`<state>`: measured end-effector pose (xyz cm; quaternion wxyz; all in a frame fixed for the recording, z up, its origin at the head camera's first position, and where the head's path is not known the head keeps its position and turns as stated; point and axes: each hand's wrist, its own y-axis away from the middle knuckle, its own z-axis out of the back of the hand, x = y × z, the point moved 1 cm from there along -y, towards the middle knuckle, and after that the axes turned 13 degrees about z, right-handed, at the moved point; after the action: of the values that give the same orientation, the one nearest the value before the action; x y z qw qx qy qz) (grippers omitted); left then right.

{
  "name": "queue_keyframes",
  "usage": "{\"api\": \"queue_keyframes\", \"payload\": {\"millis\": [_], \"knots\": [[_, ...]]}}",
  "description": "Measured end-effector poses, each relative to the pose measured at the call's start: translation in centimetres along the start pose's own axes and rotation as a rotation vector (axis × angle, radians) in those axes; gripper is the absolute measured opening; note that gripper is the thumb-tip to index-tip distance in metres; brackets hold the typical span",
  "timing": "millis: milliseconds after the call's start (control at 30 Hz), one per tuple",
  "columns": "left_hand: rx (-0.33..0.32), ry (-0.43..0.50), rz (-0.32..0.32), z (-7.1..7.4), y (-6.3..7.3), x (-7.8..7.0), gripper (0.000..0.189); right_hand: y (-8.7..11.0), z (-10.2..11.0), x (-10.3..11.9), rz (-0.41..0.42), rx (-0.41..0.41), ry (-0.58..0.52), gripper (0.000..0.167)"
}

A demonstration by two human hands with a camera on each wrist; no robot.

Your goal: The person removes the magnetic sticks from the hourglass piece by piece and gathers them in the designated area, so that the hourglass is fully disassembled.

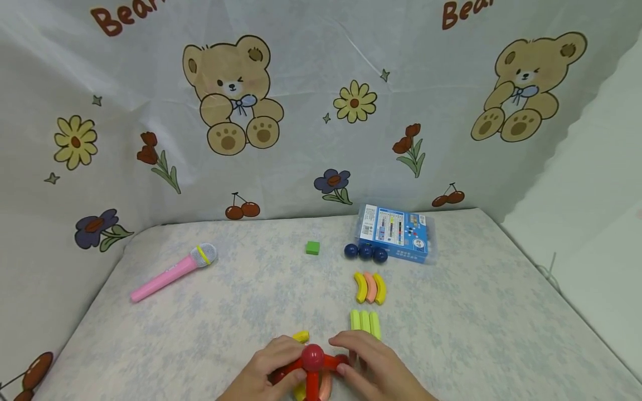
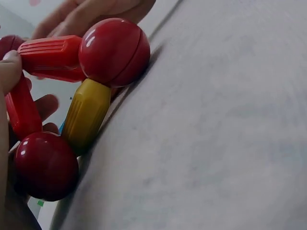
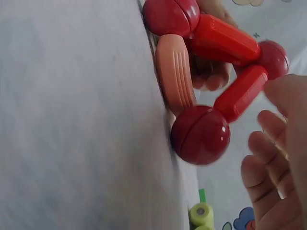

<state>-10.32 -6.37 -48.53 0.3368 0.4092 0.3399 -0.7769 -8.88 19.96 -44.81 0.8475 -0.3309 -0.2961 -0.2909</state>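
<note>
Near the front of the table stands a toy frame of glossy red balls and rods, with its top ball point(image 1: 313, 357) raised. Red rods slope down from that ball; a yellow rod point(image 2: 87, 115) and a peach curved rod point(image 3: 173, 72) lie low between the lower balls. My left hand point(image 1: 271, 367) grips the frame's left red rod, thumb in front and fingers behind. My right hand point(image 1: 378, 365) is beside the right-hand lower ball point(image 3: 200, 134), its fingers spread and loosely bent. The thumb overlaps the red rod's end; whether it touches, I cannot tell.
Behind the hands lie light green rods point(image 1: 365, 322), yellow and peach curved rods point(image 1: 370, 288), and dark blue balls point(image 1: 365, 252) before a blue box point(image 1: 396, 234). A green block point(image 1: 313, 248) is farther left. A pink microphone point(image 1: 173, 273) lies on the left.
</note>
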Motion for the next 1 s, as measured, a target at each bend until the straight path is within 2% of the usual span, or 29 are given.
{"api": "queue_keyframes", "payload": {"millis": [67, 133, 233, 300, 433, 500, 567, 667, 733, 900, 1000], "knots": [[0.004, -0.052, -0.058, -0.1, -0.1, 0.0, 0.038, 0.0, -0.2, 0.7, 0.043, -0.017, -0.009, 0.036], [-0.007, -0.102, -0.119, -0.3, -0.3, 0.0, 0.038, 0.0, -0.4, 1.2, 0.067, -0.002, -0.078, 0.039], [-0.006, -0.116, -0.150, -0.5, -0.4, 0.0, 0.039, 0.2, -0.9, 1.6, 0.100, 0.014, -0.149, 0.045], [0.027, -0.078, -0.132, -0.6, -0.3, 0.0, 0.039, 0.3, -1.1, 1.7, 0.124, 0.020, -0.165, 0.048], [0.129, 0.045, -0.075, -0.5, -0.1, 0.0, 0.040, 0.4, -1.4, 1.5, 0.207, 0.018, -0.064, 0.054], [0.153, 0.062, -0.057, -0.5, 0.0, 0.1, 0.039, 0.4, -1.5, 1.5, 0.244, 0.019, -0.025, 0.053], [0.162, 0.055, -0.050, -0.5, 0.0, 0.1, 0.038, 0.3, -1.6, 1.5, 0.257, 0.017, 0.003, 0.050], [0.162, 0.031, -0.047, -0.5, -0.1, 0.1, 0.035, 0.1, -1.7, 1.6, 0.257, 0.016, -0.023, 0.046], [0.161, 0.015, -0.055, -0.5, -0.2, 0.2, 0.034, 0.0, -1.7, 1.5, 0.287, 0.009, -0.017, 0.044], [0.138, -0.027, -0.111, -0.5, -0.2, 0.2, 0.031, -0.1, -1.8, 1.4, 0.392, -0.025, 0.041, 0.044], [0.131, -0.036, -0.137, -0.5, -0.3, 0.3, 0.031, -0.1, -1.8, 1.3, 0.409, -0.035, 0.054, 0.044]]}}
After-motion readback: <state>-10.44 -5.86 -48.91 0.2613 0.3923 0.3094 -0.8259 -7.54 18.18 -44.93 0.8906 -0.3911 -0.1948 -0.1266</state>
